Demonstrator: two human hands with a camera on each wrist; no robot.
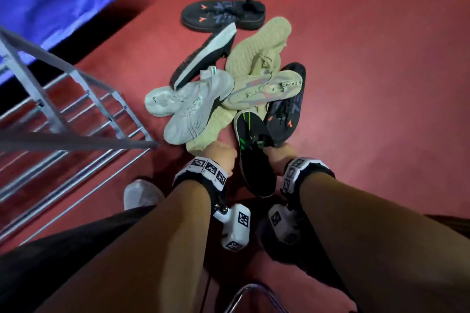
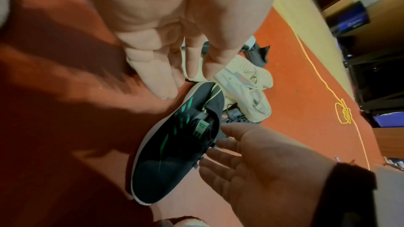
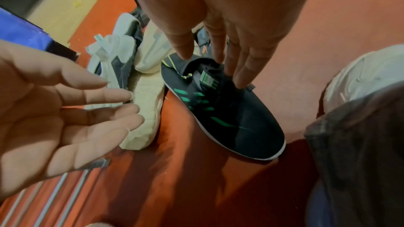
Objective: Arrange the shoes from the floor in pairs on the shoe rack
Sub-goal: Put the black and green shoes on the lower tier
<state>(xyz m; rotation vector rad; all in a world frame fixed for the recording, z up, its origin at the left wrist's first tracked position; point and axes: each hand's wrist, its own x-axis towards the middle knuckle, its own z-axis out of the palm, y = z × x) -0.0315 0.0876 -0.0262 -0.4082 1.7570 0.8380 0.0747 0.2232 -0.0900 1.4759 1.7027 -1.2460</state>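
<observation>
While both palms hover, nothing gripped.
My right hand [image 3: 229, 28] fingers straight over black shoe [image 3: 227, 110]; left hand [image 2: 174, 28] spread, near beige shoe [image 3: 144, 115].

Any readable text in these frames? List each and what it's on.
"S CAPRO" (cut off on both sides): printed on the insole of the beige shoe in the pile.
Tongue label of the black shoe with green stripes: too blurred to read.
Square black-and-white markers on the wrist bands: coded patterns, no text.
Nothing else legible.
</observation>
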